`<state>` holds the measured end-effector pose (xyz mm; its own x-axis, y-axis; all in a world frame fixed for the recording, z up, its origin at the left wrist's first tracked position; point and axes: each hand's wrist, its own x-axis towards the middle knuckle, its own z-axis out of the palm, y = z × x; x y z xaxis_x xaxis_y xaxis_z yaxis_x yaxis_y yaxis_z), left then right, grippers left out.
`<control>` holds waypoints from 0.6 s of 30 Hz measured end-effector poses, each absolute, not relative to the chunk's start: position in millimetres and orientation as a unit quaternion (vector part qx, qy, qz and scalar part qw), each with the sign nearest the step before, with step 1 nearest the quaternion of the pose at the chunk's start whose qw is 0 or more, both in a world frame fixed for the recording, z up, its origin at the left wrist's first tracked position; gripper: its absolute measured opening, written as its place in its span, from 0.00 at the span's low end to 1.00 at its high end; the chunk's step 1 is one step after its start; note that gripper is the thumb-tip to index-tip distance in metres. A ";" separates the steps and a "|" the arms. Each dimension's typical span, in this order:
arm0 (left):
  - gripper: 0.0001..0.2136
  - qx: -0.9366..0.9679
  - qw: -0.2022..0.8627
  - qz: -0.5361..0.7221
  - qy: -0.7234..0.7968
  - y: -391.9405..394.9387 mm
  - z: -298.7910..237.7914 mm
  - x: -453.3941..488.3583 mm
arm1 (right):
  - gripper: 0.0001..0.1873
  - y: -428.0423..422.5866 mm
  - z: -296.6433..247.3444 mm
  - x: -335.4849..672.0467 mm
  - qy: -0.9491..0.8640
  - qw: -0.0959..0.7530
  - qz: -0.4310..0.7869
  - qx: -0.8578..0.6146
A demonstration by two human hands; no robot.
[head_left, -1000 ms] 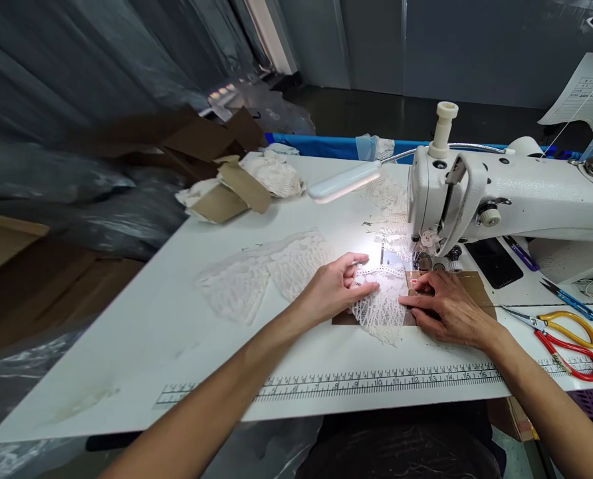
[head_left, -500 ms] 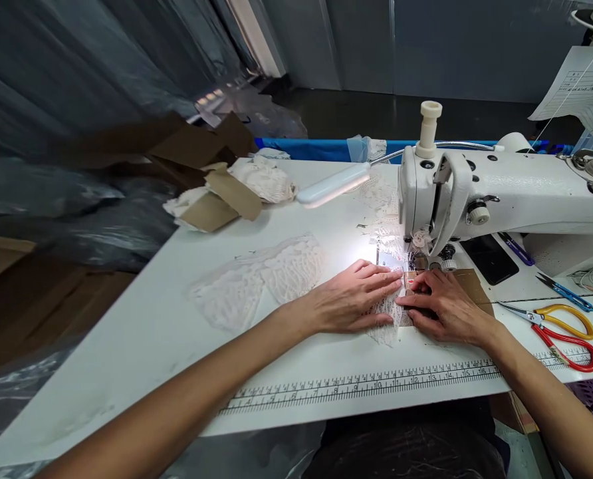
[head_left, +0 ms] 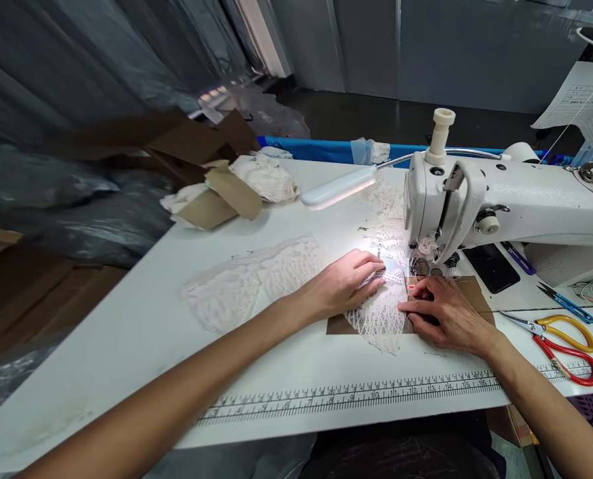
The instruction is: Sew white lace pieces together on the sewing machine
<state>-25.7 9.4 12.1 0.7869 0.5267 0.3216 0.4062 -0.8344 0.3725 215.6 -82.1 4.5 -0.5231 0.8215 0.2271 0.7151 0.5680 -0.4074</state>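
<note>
A white lace piece (head_left: 380, 324) lies on brown card under the needle area of a white sewing machine (head_left: 439, 199). My left hand (head_left: 349, 283) rests at the lace's left side, its fingers bent and drawn together on the fabric. On the other side, my right hand (head_left: 443, 311) has its fingers curled, with the index fingertip and thumb at the lace's right edge, just in front of the presser foot (head_left: 419, 267). How firmly the right fingers grip is partly hidden. Brown card (head_left: 340, 325) shows beneath the lace and beside my right hand.
More lace pieces (head_left: 227, 293) lie flat at left. A lamp (head_left: 339, 187) lights the needle. Bundled lace with card (head_left: 234, 193) sits at the back. Scissors (head_left: 566, 332), blue snips (head_left: 566, 303) and a phone (head_left: 490, 267) lie right. A ruler strip (head_left: 351, 399) runs along the front edge.
My left hand has shifted left and slightly back, its flat fingers now bent, uncovering more lace and brown card. My right hand stays at the lace edge. The view has shifted slightly.
</note>
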 end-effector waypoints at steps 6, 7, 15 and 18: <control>0.14 0.867 0.271 0.187 0.375 13.8 22.1 -15.4 | 0.14 -80.6 0.9 217.4 -0.865 0.195 0.130 -0.444; 0.14 0.858 0.285 0.188 0.384 14.0 22.6 -14.7 | 0.14 -80.5 0.7 217.7 -0.865 0.196 0.132 -0.443; 0.13 0.860 0.256 0.241 0.369 11.0 17.1 -15.5 | 0.15 -80.9 2.6 217.9 -0.861 0.188 0.151 -0.447; 0.10 0.894 0.150 0.274 0.321 6.1 16.4 -16.4 | 0.15 -81.2 3.1 217.3 -0.864 0.191 0.148 -0.442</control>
